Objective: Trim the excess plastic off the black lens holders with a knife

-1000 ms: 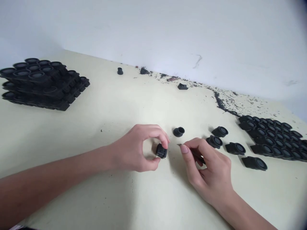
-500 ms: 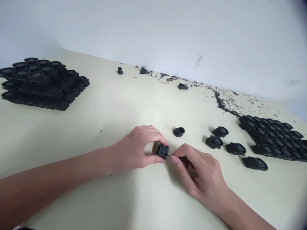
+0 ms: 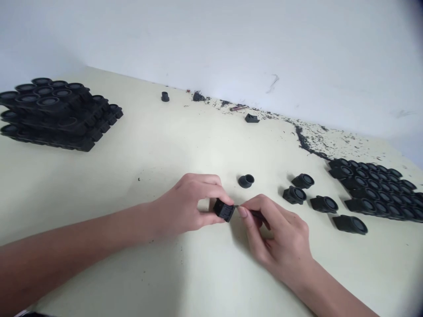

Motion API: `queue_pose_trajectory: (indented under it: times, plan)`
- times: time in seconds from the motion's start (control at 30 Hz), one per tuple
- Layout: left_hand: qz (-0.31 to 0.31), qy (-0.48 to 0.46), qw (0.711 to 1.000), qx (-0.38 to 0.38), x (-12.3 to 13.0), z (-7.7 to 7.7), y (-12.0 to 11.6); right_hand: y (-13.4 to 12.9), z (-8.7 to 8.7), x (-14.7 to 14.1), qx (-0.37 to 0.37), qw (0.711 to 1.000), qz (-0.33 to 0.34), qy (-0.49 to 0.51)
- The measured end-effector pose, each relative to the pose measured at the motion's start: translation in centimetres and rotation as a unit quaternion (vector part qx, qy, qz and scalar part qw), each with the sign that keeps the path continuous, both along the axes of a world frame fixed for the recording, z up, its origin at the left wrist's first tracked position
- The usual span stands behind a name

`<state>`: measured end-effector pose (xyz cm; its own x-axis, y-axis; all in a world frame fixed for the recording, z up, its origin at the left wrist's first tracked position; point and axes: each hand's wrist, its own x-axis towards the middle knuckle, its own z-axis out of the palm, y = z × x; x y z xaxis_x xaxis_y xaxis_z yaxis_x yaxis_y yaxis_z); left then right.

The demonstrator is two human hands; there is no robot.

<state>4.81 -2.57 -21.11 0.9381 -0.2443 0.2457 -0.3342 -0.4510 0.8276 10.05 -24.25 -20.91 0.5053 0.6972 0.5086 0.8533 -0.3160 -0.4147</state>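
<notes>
A white wall [image 3: 211,44] rises behind a pale cream table [image 3: 132,185], and dark crumbs [image 3: 198,97] and a black streak [image 3: 306,143] lie scattered along the far side of the table near the wall. At the table's left sits a layered stack of black moulded parts [image 3: 56,114], and at its right a tight block of similar parts [image 3: 373,189] stands in rows. Four loose parts [image 3: 324,204] lie on their sides just left of that block. A flared collar piece [image 3: 246,180] stands on its own closer to the hands, and two small pieces [image 3: 165,97] [image 3: 251,118] sit well apart from the hands, near the wall. Near the middle of the table, the left hand [image 3: 188,204] is closed around a squarish black part [image 3: 224,210], pinching it between thumb and fingers. The right hand [image 3: 277,233] pinches a small dark-handled blade [image 3: 256,214], its tip [image 3: 237,205] right at the part's right side, though whether the two touch is too small to tell.
</notes>
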Motion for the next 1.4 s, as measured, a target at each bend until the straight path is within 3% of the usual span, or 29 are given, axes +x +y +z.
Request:
queue_pose_trajectory:
  times: [0.2, 0.37, 0.5, 0.57, 0.7, 0.83, 1.03, 1.4]
  plan:
    - [-0.005, 0.044, 0.999, -0.022, 0.08, 0.25, 0.16, -0.12, 0.00, -0.02, -0.036, 0.993, 0.107, 0.028]
    - [0.004, 0.070, 0.997, -0.017, 0.11, 0.32, 0.26, -0.26, -0.18, 0.03, -0.004, 1.000, 0.005, 0.000]
    - [0.005, 0.075, 0.997, -0.032, 0.18, 0.41, 0.24, -0.26, -0.21, -0.12, -0.004, 0.996, 0.094, 0.010]
    - [0.006, 0.080, 0.996, -0.033, 0.21, 0.39, 0.25, -0.17, -0.18, -0.13, -0.022, 0.996, 0.086, 0.008]
    - [0.012, 0.091, 0.995, -0.036, 0.27, 0.33, 0.27, -0.17, -0.09, -0.05, 0.000, 1.000, 0.005, -0.009]
    - [0.005, 0.089, 0.995, -0.053, 0.37, 0.47, 0.30, -0.28, -0.21, -0.06, -0.031, 0.996, 0.087, 0.006]
    - [0.016, 0.104, 0.992, -0.077, 0.42, 0.54, 0.43, 0.01, -0.27, 0.11, -0.004, 0.997, -0.061, -0.042]
    - [0.026, 0.053, 0.993, -0.098, 0.30, 0.16, 0.05, 0.18, 0.12, 0.12, 0.015, 0.997, -0.071, -0.018]
